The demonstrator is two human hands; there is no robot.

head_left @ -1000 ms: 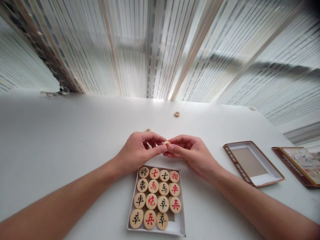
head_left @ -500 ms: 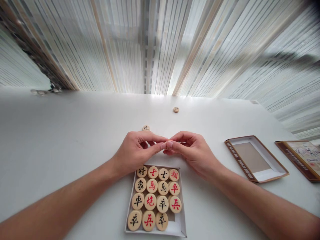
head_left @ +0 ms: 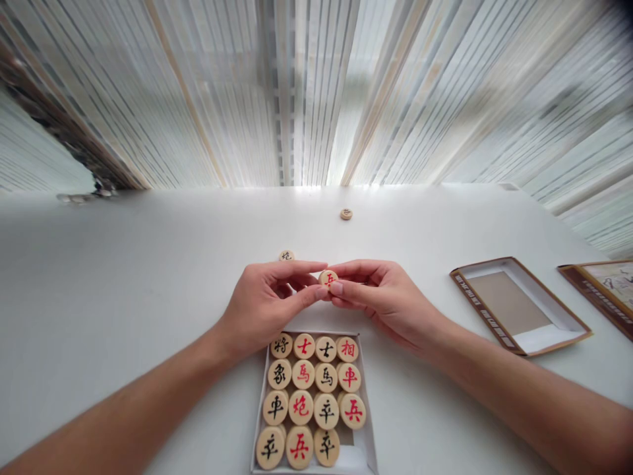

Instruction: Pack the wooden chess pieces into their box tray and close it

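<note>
A round wooden Chinese chess piece [head_left: 328,278] with a red character faces me above the table. My right hand [head_left: 390,293] pinches it between thumb and fingers from the right. From the left, the thumb and index finger of my left hand [head_left: 270,297] close around its edge. Just below both hands sits a white box tray [head_left: 356,460] holding rows of chess pieces with red and black characters. Its near right corner has a bare spot. Behind my left hand lies a black-character piece [head_left: 286,255], partly covered by the hand.
Farther back on the white table [head_left: 148,277] lies another chess piece [head_left: 346,214]. To the right rests a brown-edged box lid [head_left: 509,303], hollow side up, with a second brown printed box part [head_left: 603,290] beyond it. Striped curtains [head_left: 247,99] hang along the back.
The piece between my hands has turned, so its red character now shows. The view has shifted slightly; both hands stay in nearly the same place over the table.
</note>
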